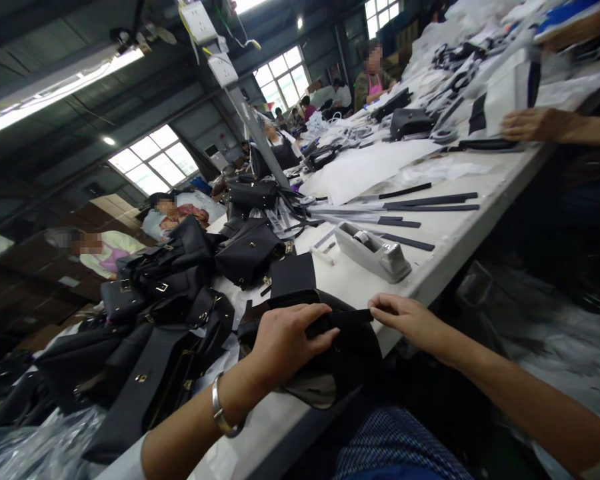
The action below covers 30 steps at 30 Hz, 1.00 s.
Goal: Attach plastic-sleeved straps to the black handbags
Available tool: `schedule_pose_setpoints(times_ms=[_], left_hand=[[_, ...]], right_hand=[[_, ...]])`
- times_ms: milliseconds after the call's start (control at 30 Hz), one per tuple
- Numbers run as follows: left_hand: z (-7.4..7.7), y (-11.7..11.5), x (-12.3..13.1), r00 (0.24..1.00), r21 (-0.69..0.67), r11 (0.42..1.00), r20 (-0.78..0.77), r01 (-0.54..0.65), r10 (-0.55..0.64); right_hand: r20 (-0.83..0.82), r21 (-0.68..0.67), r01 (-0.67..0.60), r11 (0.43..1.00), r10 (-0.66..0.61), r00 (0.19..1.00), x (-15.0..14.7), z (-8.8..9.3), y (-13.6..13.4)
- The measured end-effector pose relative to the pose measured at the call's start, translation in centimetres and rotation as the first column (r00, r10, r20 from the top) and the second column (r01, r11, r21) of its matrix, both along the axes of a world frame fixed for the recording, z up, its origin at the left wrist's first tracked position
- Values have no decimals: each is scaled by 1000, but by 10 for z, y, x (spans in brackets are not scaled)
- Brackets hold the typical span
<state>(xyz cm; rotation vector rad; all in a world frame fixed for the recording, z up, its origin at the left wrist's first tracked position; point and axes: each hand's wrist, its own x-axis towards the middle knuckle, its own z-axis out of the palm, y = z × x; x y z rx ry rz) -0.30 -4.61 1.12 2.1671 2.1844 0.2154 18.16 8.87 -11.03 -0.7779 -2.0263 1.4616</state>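
Note:
A black handbag lies at the table's near edge, its flap turned up on the far side. My left hand, with a silver bangle at the wrist, is closed over the bag's upper edge, thumb and fingers around a dark strap. The strap runs to the right from there. At its right end my right hand pinches the tip between thumb and fingers. The bag's lower front hangs near my lap, and a greyish patch shows there. What lies under my left palm is hidden.
A tape dispenser stands just beyond my right hand. Black strips lie behind it. Many black bags with metal clasps are piled on the left. A co-worker's hand rests at the far right, and a metal post rises mid-table.

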Motion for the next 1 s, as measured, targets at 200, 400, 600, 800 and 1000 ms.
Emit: schedule_pose_setpoints(times_ms=[200,400,600,800,1000], left_hand=[[-3,-3,-5,994,-3,1000,108,-20,21],[-4,-2,-6,992,-6,999,118,-37,37],[-5,-3,-5,988,1,999,149,-39,38],[-6,-3,-1,987,23,999,159,-23,19],[-2,-7,5,955,-24,995,279,-101,103]], right_hand=[[87,-25,110,994,-108,990,15,-43,8],[80,-13,136,991,-135,988,20,-66,11],[-80,211,335,918,-325,942,10,-32,-18],[-169,160,119,980,-92,981,-15,19,-45],[-199,-261,-82,962,30,980,-22,20,-38]])
